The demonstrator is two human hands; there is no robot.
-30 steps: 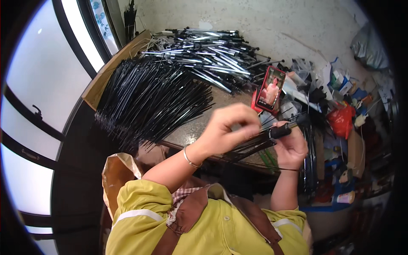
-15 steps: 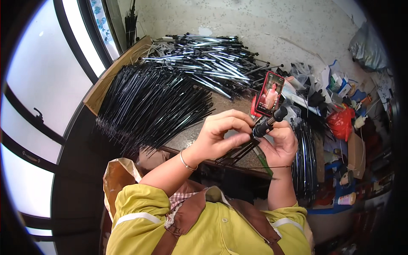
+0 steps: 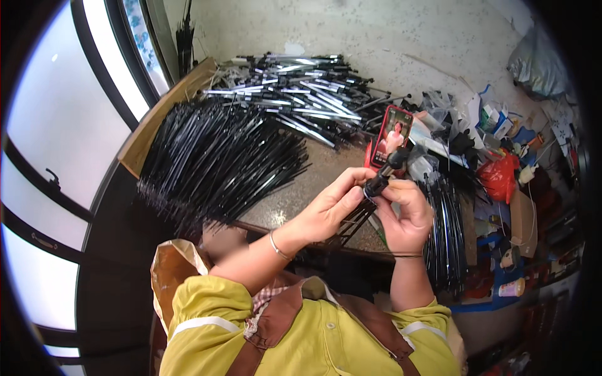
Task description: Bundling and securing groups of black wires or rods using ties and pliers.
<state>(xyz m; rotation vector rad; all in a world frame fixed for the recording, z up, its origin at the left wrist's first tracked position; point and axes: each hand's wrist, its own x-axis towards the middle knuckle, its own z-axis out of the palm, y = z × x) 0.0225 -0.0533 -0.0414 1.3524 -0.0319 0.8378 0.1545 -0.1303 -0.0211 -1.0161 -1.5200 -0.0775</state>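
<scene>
Between my two hands stands a black umbrella frame (image 3: 379, 183), tilted, with its knobbed shaft end pointing up and away and several thin ribs hanging below. My left hand (image 3: 335, 207) closes on the hub from the left, thumb and fingers pressed against it. On the other side, my right hand (image 3: 406, 216) has its fingers curled in a pinch at the hub and the rib ends. Whatever small part lies between the right fingertips is hidden. A phone (image 3: 392, 136) in a red case leans upright just behind the frame.
A big bundle of black ribs (image 3: 213, 156) covers the table's left side. Shiny metal shafts (image 3: 307, 94) lie piled at the back. More black ribs (image 3: 445, 232) hang at the right edge, near a red plastic bag (image 3: 498, 177) and a cardboard box (image 3: 523, 222). A wooden board (image 3: 135, 150) edges the left.
Both hands and the umbrella frame have shifted slightly left and down. My left fingers, arched with a gap before, now lie straighter along the hub.
</scene>
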